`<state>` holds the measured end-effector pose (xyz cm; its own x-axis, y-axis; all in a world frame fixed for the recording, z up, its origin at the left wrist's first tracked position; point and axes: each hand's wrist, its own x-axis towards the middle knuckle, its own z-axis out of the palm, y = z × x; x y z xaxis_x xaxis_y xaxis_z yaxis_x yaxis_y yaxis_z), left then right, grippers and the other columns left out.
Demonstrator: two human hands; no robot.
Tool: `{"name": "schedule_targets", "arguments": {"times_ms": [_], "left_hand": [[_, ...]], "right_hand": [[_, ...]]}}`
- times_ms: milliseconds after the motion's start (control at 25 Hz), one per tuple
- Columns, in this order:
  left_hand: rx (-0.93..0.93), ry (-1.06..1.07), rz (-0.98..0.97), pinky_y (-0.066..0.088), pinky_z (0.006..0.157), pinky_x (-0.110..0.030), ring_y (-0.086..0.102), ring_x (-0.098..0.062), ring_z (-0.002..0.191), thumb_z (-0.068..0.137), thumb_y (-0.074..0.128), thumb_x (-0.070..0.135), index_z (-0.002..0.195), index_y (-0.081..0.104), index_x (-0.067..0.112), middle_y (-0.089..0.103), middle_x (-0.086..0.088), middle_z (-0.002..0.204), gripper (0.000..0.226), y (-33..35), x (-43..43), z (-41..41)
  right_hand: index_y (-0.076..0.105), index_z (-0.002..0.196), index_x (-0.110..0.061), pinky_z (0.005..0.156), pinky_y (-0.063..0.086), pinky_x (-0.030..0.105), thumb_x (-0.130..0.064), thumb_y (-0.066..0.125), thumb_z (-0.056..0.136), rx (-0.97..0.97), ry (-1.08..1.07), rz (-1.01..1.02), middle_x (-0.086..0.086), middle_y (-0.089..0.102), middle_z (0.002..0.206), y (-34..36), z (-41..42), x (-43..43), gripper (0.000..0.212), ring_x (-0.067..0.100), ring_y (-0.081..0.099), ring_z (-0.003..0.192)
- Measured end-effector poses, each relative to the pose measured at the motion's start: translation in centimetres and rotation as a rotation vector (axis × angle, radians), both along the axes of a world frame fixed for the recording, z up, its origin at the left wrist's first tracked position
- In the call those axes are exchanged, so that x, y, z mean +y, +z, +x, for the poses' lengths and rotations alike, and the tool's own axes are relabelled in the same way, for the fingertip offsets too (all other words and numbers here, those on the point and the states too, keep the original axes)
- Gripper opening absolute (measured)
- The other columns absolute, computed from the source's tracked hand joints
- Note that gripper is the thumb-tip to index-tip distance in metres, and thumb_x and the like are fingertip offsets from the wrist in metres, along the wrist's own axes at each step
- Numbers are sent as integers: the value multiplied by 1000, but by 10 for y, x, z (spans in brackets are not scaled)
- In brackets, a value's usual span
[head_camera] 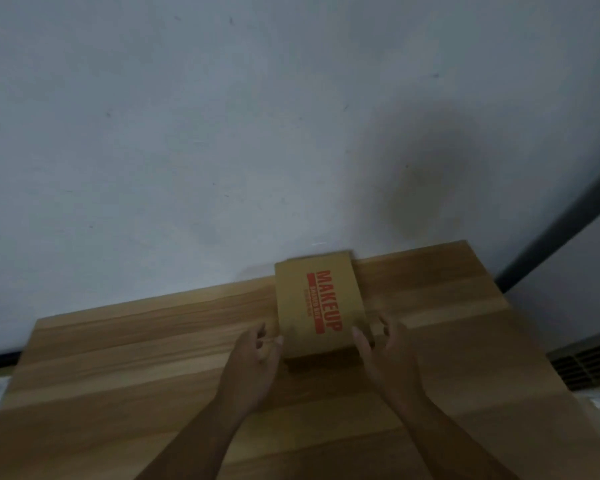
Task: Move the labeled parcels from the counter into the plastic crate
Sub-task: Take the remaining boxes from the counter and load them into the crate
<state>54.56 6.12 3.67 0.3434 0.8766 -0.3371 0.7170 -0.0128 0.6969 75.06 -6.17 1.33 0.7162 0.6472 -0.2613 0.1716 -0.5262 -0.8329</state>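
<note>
Sitting flat on the streaky wood-plank counter (118,375), up by the wall (222,133): one slim brown cardboard parcel (317,303), red MAKEUP print. Two bare hands, left hand (253,362) and right hand (385,355), flank its near end, fingers (361,339) loosely spread, gripping nothing.

Smaller red lines under MAKEUP on the flat brown cardboard parcel (321,306) are too blurred to read. My left hand (253,355) and right hand (385,348) flank it; blur hides whether they touch its sides. Both forearms cut by bottom edge. At right edge, a dark slatted thing (589,365) — cropped, unidentifiable.
</note>
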Motion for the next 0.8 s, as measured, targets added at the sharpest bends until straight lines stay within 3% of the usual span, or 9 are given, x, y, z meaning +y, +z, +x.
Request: {"name": "schedule_targets", "arguments": {"times_ms": [80, 160, 280, 400, 560, 680, 800], "left_hand": [[-1, 9, -3, 48, 105, -41, 51, -15, 130, 99, 56, 46, 152, 37, 22, 47, 3, 150, 62, -6, 0, 22], [3, -24, 28, 49, 105, -40, 51, -15, 129, 99, 57, 42, 153, 36, 20, 46, 1, 149, 62, -12, -4, 34], [1, 14, 53, 51, 104, -40, 49, -14, 129, 97, 60, 42, 154, 34, 20, 43, 3, 148, 66, -20, -15, 34], [21, 30, 52, 50, 105, -37, 49, -10, 126, 95, 62, 44, 153, 34, 24, 43, 6, 145, 68, -28, -41, 8], [-5, 52, -1, 46, 108, -37, 50, -11, 128, 92, 68, 34, 152, 36, 27, 44, 7, 146, 69, -34, -94, -49], [-32, 11, -1, 46, 106, -34, 52, -12, 126, 89, 72, 25, 151, 36, 24, 45, 3, 144, 71, -37, -129, -88], [-45, -71, -2, 45, 106, -30, 49, -10, 126, 92, 68, 24, 154, 28, 24, 38, 4, 146, 74, -40, -141, -110]], "right_hand": [[43, 148, -20, 90, 48, 32, -48, 68, 91, 65, 52, -41, -4, 51, 139, -14, 14, 12, 68, 13, 51, 120], [53, 139, -20, 85, 49, 26, -42, 68, 93, 143, 92, -40, -2, 60, 134, -26, 19, 17, 53, 10, 58, 111], [57, 130, -34, 78, 48, 17, -40, 66, 95, 196, 111, 7, -23, 63, 112, -32, 7, 6, 37, -7, 56, 98], [57, 125, -39, 90, 55, 31, -37, 70, 93, 199, 80, 7, -21, 66, 111, -35, -22, -23, 34, 1, 63, 106], [59, 133, -24, 98, 54, 39, -28, 76, 89, 285, 24, -73, -5, 66, 117, -31, -70, -71, 47, 14, 64, 110], [58, 135, -11, 83, 54, 29, -10, 77, 87, 343, -82, -84, 3, 63, 117, -29, -110, -101, 52, 17, 62, 99], [63, 122, -12, 70, 49, 19, -5, 76, 87, 338, -153, -82, 2, 65, 107, -27, -128, -117, 38, 9, 63, 87]]}}
